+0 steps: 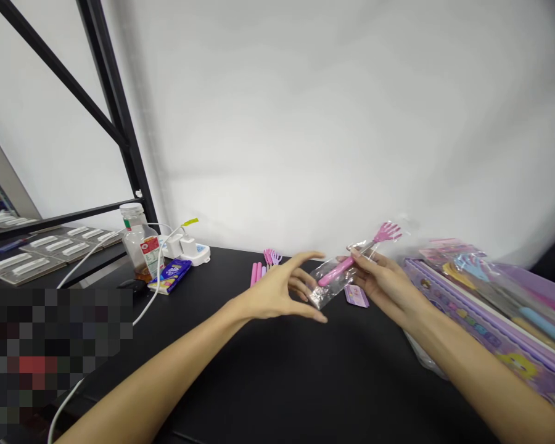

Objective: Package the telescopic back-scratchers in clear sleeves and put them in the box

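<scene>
My right hand (379,277) is closed around a pink back scratcher (337,271) in a clear plastic bag (322,297), and its hand-shaped head points up to the right. My left hand (282,287) stands at the bag's lower end with thumb and fingers spread apart; whether a fingertip touches the plastic I cannot tell. Behind my left hand, several pink and purple back scratchers (256,272) lie side by side on the black table (296,376), partly covered by it. Below the held bag lies a small purple card (356,295).
At right, a purple printed box (462,314) holds more bagged back scratchers. On the left stand a glass jar (141,240), a blue packet (173,274) and a white power strip (198,253) with a cable. A black metal frame (115,111) rises behind them, before the white wall.
</scene>
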The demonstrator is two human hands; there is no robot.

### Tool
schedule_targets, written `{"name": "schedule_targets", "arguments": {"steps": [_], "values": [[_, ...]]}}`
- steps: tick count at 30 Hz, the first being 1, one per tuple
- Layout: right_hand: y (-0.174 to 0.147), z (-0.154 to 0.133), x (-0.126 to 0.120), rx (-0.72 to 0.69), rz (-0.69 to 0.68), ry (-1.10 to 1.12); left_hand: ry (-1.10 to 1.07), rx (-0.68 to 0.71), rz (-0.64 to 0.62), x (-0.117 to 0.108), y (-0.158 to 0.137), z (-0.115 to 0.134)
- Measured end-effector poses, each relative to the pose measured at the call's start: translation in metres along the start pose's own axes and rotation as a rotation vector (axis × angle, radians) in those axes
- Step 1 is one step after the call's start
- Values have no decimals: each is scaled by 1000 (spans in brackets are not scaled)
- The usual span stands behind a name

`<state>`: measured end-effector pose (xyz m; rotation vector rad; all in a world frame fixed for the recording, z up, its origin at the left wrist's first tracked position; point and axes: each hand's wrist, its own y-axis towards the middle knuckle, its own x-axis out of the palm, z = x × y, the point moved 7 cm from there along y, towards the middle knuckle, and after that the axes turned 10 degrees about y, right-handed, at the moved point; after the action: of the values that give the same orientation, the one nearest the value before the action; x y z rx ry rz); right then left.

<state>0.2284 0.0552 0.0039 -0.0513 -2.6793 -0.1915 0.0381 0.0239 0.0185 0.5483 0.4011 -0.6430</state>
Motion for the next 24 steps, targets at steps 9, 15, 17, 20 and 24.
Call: {"name": "schedule_targets", "arguments": {"steps": [9,15,17,20,24], "values": [[-7,15,14,155,-136,-82,252,190,165,0,-1,21],[-12,11,23,78,-148,-136,-159,-132,138,13,1,-16],[-12,9,22,78,-149,-150,-252,-226,86,19,0,-23],[-14,6,20,90,-165,-227,-152,-214,65,17,0,-19],[-25,10,27,185,-275,-379,14,-98,243,-4,2,-6]]}}
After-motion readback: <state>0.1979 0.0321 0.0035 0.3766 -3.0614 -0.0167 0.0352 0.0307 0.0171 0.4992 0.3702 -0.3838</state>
